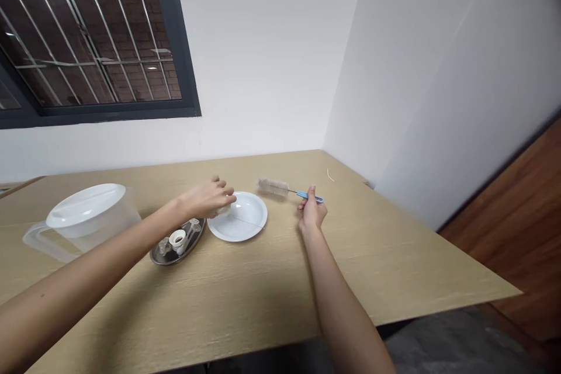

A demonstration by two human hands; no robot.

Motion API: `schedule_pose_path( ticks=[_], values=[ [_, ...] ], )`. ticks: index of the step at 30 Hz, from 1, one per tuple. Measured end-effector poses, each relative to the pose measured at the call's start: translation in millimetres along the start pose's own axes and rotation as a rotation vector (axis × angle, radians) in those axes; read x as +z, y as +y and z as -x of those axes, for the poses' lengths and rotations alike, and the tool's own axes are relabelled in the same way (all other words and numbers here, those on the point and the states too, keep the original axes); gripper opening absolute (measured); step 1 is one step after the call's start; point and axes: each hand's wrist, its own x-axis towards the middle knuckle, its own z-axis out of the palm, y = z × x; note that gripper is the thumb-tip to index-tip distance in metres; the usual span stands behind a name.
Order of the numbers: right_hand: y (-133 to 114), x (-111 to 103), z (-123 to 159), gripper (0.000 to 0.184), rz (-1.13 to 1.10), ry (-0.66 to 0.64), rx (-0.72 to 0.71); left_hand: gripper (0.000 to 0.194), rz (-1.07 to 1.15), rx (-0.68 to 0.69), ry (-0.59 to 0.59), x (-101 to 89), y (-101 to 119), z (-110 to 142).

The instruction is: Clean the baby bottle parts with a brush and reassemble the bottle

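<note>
My right hand [312, 210] is closed round the blue handle of a bottle brush [274, 187], whose pale bristle head points left just above or on the table behind the plate. Over the left side of a white plate [243, 229], my left hand [211, 197] has its fingers curled down around a small clear or whitish object [223, 210]. Most of that object is hidden by the fingers, so its kind does not show. Left of the plate, partly under my left forearm, lies an oval metal tray [165, 262] with a white ring-shaped part [177, 238] and several small pale and clear pieces.
A translucent pitcher [99, 234] with a white lid stands at the left, partly behind my left arm. A thin white strip [330, 175] lies toward the back right of the wooden table [245, 298]. Walls rise behind and to the right, with a barred window [100, 41] upper left.
</note>
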Motion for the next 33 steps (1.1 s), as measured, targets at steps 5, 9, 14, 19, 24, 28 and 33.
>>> schedule_pose_path(
  ticks=[5,9,14,19,24,28,33],
  values=[
    [-0.6,0.9,0.4,0.052,0.007,0.0,0.001,0.021,0.008,0.014,-0.015,0.5,-1.8,2.5],
    [-2.0,1.2,1.0,0.051,0.01,-0.004,0.002,0.022,0.02,-0.029,-0.013,0.3,-4.3,3.9],
    [-3.3,1.0,1.5,0.052,0.026,-0.003,0.007,0.028,0.073,-0.064,-0.009,-3.2,-9.1,2.9],
    [-3.7,0.7,1.6,0.054,0.049,-0.018,0.016,0.029,0.084,-0.046,-0.049,-1.4,-9.0,1.7],
    [-3.5,0.7,1.8,0.054,0.051,-0.027,0.023,0.032,0.085,-0.094,-0.045,0.3,-6.8,2.6],
    [-3.9,0.9,2.6,0.055,0.057,-0.025,0.025,0.033,0.154,-0.087,-0.058,1.5,-7.4,5.0],
    [-3.5,1.5,3.0,0.053,0.078,-0.026,0.007,0.029,0.153,-0.107,-0.05,5.2,-4.9,6.0]
  ],
)
